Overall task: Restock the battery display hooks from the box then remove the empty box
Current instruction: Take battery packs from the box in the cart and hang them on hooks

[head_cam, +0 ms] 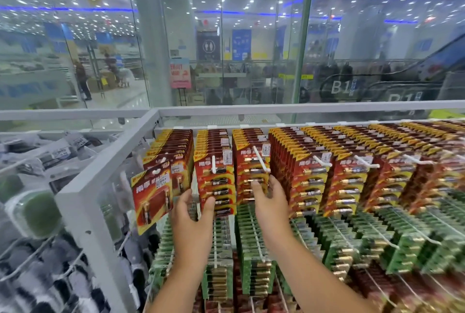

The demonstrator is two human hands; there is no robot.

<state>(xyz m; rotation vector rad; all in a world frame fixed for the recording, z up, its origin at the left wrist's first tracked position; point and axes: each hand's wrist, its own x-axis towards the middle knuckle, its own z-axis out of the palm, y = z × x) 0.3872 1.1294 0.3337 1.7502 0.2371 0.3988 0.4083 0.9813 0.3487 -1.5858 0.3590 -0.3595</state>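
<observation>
Red and yellow battery packs hang in dense rows on white hooks along the top of the display. My left hand grips the lower edge of the second stack of packs, thumb on the front and fingers behind its left side. My right hand holds the third stack of packs, its thumb pressed on the front card and its fingers round the right edge. White hook tips stick out above both stacks. At the far left, the front pack of the first hook hangs tilted. No box is in view.
Green battery packs fill the rows below, and darker red packs hang lower still. A white frame post borders the display on the left, with bagged goods on hooks beyond it. A glass wall stands behind.
</observation>
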